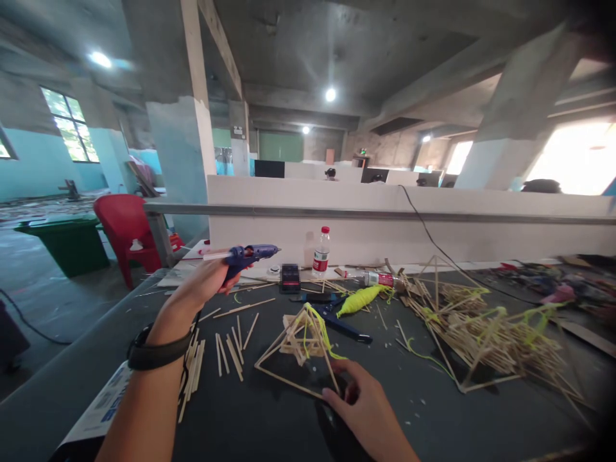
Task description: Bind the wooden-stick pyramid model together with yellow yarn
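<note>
My left hand (212,282) grips a blue glue gun (253,254) with a glue stick out of its back, held above the table's left side; its nozzle points right. With thumb and fingers my right hand (353,398) holds the near right corner of a pyramid frame of thin wooden sticks (289,383). Yellow-green string (325,330) is tied at the frame's top and hangs down its right side. A smaller block of stacked sticks (303,346) shows inside or behind the frame; which, I cannot tell.
Loose sticks (235,350) lie left of the frame. Behind it are pliers (344,324), a yellow string bundle (360,299), an upright bottle (321,253) and a dark box (290,278). A large stick pile (495,340) with another frame is at right.
</note>
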A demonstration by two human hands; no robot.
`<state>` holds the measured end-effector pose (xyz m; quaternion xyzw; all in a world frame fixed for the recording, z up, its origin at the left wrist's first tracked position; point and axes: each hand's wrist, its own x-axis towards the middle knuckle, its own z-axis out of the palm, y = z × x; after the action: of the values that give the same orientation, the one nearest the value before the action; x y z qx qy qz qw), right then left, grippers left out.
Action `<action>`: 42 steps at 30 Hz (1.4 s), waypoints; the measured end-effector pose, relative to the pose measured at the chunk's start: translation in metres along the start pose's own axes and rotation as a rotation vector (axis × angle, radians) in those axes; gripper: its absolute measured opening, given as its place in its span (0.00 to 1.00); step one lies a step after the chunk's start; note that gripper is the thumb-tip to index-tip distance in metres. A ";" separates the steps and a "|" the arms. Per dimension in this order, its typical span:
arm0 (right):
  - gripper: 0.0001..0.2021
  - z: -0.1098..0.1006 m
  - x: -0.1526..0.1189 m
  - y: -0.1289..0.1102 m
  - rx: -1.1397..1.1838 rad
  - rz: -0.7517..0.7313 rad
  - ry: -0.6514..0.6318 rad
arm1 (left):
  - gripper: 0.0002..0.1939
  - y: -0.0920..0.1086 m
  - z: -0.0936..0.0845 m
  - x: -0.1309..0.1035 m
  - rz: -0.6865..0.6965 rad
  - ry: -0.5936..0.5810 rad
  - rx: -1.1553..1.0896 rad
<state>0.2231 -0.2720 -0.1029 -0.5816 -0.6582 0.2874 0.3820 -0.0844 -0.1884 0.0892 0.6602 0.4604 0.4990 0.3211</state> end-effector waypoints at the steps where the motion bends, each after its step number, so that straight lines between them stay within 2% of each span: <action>1: 0.14 0.000 0.000 -0.001 -0.026 -0.010 0.011 | 0.19 0.000 -0.001 -0.001 0.004 0.003 0.010; 6: 0.12 -0.003 0.003 0.002 -0.035 -0.065 0.063 | 0.17 -0.001 -0.006 -0.003 -0.012 0.003 0.054; 11: 0.16 -0.008 0.011 0.025 -0.053 -0.155 0.089 | 0.16 0.004 -0.008 -0.005 -0.042 -0.033 0.113; 17: 0.16 -0.016 0.023 0.048 -0.081 -0.170 0.054 | 0.16 0.009 -0.005 -0.008 -0.063 -0.044 0.170; 21: 0.15 -0.024 0.031 0.046 -0.116 -0.207 0.003 | 0.17 0.002 -0.008 -0.009 -0.052 -0.047 0.176; 25: 0.15 -0.028 0.045 0.044 -0.172 -0.318 -0.051 | 0.20 -0.005 -0.015 -0.011 -0.026 -0.149 0.141; 31: 0.14 -0.027 0.068 0.037 -0.210 -0.409 -0.139 | 0.18 0.000 -0.024 -0.015 -0.008 -0.238 0.168; 35: 0.14 -0.021 0.086 0.031 -0.243 -0.488 -0.188 | 0.18 0.003 -0.029 -0.016 -0.008 -0.278 0.185; 42: 0.11 -0.001 0.128 0.036 -0.310 -0.608 -0.218 | 0.17 -0.009 -0.043 -0.017 -0.009 -0.326 0.193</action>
<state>0.2395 -0.1399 -0.1104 -0.3763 -0.8737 0.1175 0.2850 -0.1291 -0.2024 0.0879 0.7580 0.4509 0.3375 0.3289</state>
